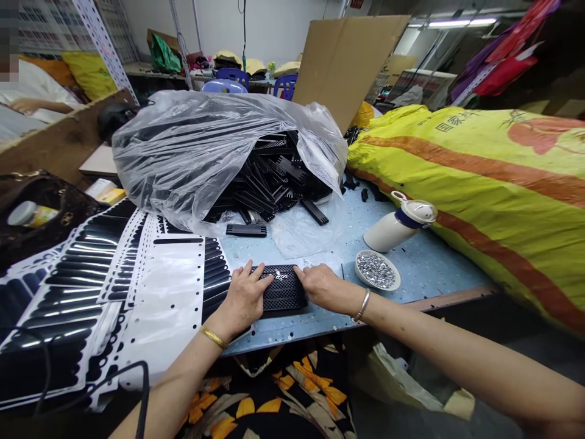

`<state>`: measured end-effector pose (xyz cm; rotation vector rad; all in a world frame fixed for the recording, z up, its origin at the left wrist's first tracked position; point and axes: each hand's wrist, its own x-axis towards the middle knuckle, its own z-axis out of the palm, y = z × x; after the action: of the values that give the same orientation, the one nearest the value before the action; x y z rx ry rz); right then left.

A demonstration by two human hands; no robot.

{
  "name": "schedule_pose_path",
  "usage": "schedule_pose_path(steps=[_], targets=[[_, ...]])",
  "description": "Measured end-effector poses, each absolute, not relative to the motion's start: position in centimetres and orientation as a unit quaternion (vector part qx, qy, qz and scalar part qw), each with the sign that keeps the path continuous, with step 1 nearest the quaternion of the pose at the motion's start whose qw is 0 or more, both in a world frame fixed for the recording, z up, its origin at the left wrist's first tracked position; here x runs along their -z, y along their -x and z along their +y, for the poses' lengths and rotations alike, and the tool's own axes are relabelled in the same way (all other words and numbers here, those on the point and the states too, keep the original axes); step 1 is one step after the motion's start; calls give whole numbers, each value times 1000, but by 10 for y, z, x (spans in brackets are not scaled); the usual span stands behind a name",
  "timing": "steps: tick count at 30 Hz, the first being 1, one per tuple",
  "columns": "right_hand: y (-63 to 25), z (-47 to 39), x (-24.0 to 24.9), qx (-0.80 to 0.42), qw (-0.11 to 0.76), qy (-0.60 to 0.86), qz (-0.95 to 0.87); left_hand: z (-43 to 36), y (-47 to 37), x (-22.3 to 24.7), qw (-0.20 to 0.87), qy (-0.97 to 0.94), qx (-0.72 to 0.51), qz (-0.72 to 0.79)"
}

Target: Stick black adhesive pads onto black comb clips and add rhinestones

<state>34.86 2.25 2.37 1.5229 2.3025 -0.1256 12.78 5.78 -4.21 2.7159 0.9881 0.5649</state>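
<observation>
A row of black perforated strips (282, 294) lies side by side at the table's front edge, with several small silvery rings (280, 276) on top. My left hand (244, 299) rests on the left end of the strips, its fingers spread. At the right end, my right hand (326, 286) has its fingers curled, with the thumb or index finger at the top right corner of the strips; what it may pinch is too small to tell. Just right of that hand stands a white bowl (397, 281) filled with small silvery pieces.
A clear plastic bag (183, 146) of black strips lies behind my hands. White sheets with black strips (167, 299) cover the left. A white bottle (386, 231) leans beside a large yellow sack (479, 152) at right. Another person's arm (46, 105) shows far left.
</observation>
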Motion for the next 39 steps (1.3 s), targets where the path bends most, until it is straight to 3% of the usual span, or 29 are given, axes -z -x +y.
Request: schedule_pose_path(steps=[7, 24, 39], targets=[[-369, 31, -13, 96, 15, -623, 776, 60, -128, 38, 94, -913, -203, 342], [-367, 14, 13, 56, 38, -592, 803, 74, -115, 38, 84, -903, -180, 381], [-381, 13, 37, 34, -17, -567, 823, 73, -93, 39, 15, -918, -122, 377]])
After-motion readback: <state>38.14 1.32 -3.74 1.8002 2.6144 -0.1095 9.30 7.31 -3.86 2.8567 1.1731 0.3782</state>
